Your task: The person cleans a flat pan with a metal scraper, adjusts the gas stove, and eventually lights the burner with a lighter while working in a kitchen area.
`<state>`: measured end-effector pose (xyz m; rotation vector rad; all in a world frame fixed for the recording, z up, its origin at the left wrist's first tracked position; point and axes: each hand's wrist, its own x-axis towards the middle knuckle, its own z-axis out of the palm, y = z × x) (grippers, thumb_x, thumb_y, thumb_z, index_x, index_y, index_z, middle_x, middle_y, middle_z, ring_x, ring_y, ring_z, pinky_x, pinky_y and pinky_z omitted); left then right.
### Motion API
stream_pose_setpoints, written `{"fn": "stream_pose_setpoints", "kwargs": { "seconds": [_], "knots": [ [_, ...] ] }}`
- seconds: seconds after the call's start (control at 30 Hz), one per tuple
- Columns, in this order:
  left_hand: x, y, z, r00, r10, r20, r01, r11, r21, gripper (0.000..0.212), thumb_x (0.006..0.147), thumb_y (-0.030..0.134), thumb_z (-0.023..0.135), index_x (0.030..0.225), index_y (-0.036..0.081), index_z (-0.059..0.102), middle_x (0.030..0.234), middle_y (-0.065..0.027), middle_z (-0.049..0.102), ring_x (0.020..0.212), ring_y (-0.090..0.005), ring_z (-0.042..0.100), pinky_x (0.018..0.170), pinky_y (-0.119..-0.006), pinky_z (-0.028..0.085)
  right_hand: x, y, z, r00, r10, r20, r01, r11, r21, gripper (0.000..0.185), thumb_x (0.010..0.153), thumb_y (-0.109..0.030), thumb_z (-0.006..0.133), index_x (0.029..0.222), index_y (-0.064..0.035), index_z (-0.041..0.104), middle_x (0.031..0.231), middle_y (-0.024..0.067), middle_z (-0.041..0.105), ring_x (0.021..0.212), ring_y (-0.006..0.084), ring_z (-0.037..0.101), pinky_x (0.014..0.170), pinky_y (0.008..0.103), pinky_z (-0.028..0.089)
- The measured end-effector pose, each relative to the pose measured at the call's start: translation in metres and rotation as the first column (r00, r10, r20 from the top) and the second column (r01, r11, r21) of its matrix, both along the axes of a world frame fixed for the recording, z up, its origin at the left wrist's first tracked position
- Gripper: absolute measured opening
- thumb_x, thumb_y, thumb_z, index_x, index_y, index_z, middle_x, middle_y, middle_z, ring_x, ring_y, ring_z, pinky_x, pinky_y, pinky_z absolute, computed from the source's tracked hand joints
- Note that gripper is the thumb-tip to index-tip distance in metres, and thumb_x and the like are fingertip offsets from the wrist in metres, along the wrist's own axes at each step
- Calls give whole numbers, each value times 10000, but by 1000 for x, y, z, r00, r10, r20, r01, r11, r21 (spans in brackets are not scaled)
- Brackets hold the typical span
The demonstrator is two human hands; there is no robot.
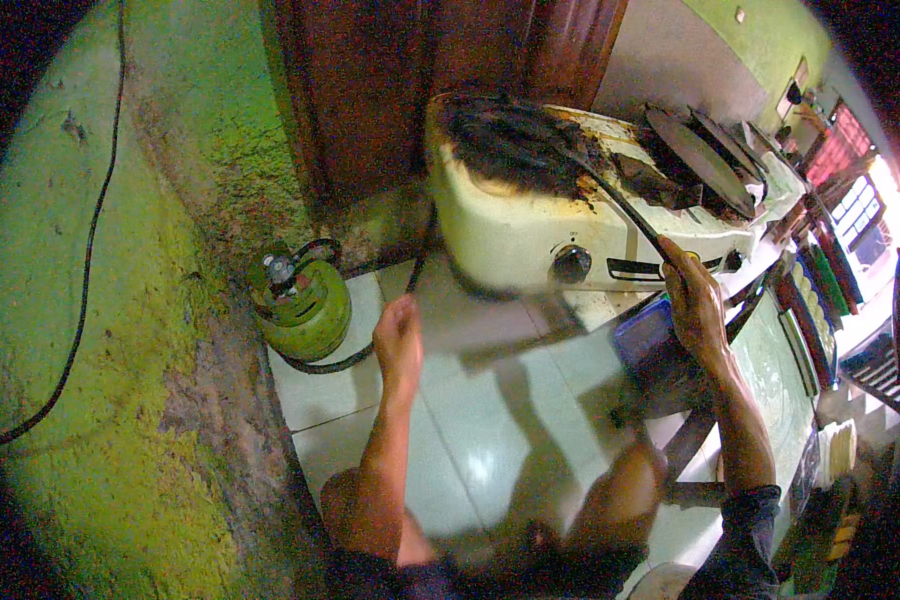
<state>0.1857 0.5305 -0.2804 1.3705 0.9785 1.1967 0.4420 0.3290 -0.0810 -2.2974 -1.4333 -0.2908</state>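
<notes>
My left hand (399, 330) is closed around a black rubber gas hose (330, 367). The hose loops from the valve of a small green gas cylinder (307, 307) on the floor, then rises past my fist beside the stove. A white gas stove (495, 217), tilted in my view, has a scorched, soot-black left burner area (510, 142). My right hand (694, 307) grips a thin dark rod or handle (622, 199) in front of the stove. Its far end reaches the blackened area; whether it joins a pan there, I cannot tell.
A green, peeling wall (157, 322) with a hanging black cable (97, 210) runs along the left. Behind the stove is a brown wooden door or panel (367, 97). A blue container (641, 330) sits below the stove, near a pale table surface (772, 352). Tiled floor (457, 405) lies before me.
</notes>
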Motion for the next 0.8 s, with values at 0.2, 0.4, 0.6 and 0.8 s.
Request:
{"fn": "stream_pose_setpoints", "kwargs": {
  "seconds": [0.2, 0.4, 0.6, 0.8],
  "knots": [
    [1, 5, -13, 995, -8, 100, 13, 999, -46, 259, 820, 177, 508, 991, -16, 533, 909, -102, 583, 841, -170, 538, 758, -280, 415, -2, 1, 0, 999, 26, -28, -25, 999, 33, 301, 847, -121, 449, 1142, -71, 477, 966, 132, 559, 911, 248, 537, 802, 326, 399],
    [5, 1, -11, 1000, -4, 31, 5, 999, -49, 274, 827, 197, 506, 994, -18, 532, 914, -103, 584, 851, -174, 539, 765, -284, 414, -6, 2, 0, 993, 36, -111, -26, 995, 93, 309, 854, -147, 441, 1158, -99, 470, 987, 132, 563, 925, 250, 540, 816, 342, 396],
    [3, 1, -15, 999, -14, 41, 17, 998, -64, 268, 830, 193, 502, 1003, -10, 531, 947, -123, 582, 894, -195, 543, 795, -297, 413, -9, 4, 0, 992, 86, -89, -74, 988, 138, 313, 855, -156, 435, 1163, -106, 469, 1028, 141, 558, 948, 262, 541, 833, 346, 392],
    [1, -2, -12, 1000, -18, -23, 18, 1000, 0, 258, 830, 180, 497, 1001, -11, 531, 948, -123, 581, 892, -198, 543, 793, -301, 414, -8, 5, 0, 988, 77, -132, -59, 989, 134, 319, 858, -165, 422, 1166, -95, 466, 1069, 159, 542, 985, 271, 526, 860, 347, 377]
  ]
}}
